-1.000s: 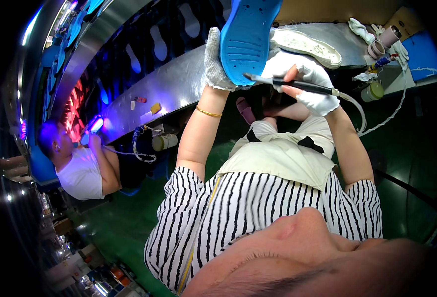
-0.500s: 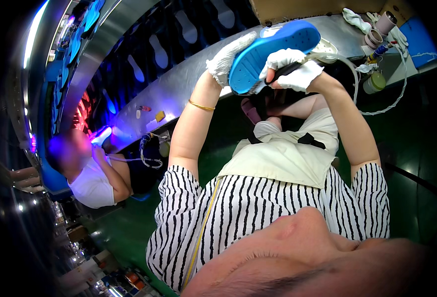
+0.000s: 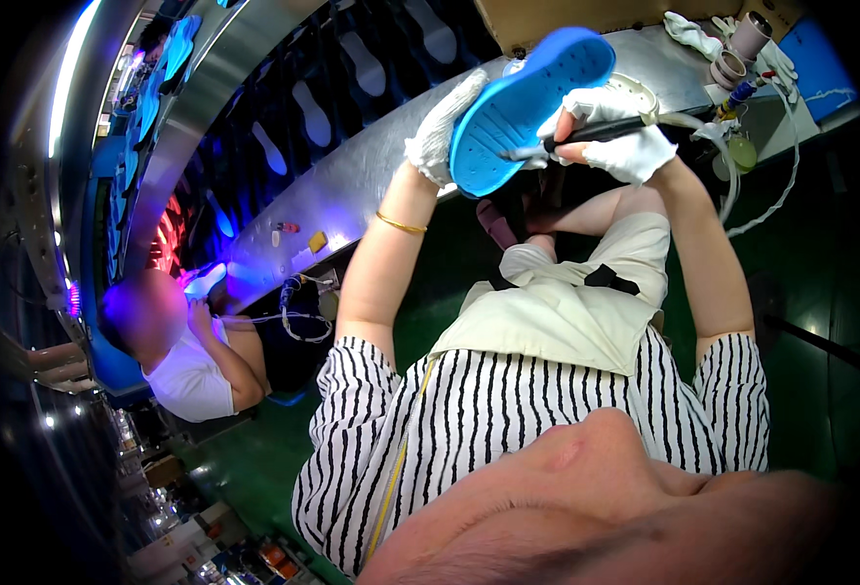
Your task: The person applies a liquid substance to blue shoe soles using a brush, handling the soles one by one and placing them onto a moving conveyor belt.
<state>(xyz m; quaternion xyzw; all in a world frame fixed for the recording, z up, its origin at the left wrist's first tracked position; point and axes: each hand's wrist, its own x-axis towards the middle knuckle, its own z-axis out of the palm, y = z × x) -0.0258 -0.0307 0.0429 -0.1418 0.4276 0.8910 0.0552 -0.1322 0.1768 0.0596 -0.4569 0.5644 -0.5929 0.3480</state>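
The left hand (image 3: 443, 129) is gripping the blue sole (image 3: 527, 102) by its left edge, holding it in front of the metal bench's (image 3: 347, 185) near edge. The right hand (image 3: 630, 151) is pinching the black-handled brush (image 3: 601, 132), its tip lying over the sole's face. The 2 forearms (image 3: 381, 273) are standing well apart, leaving open room between them.
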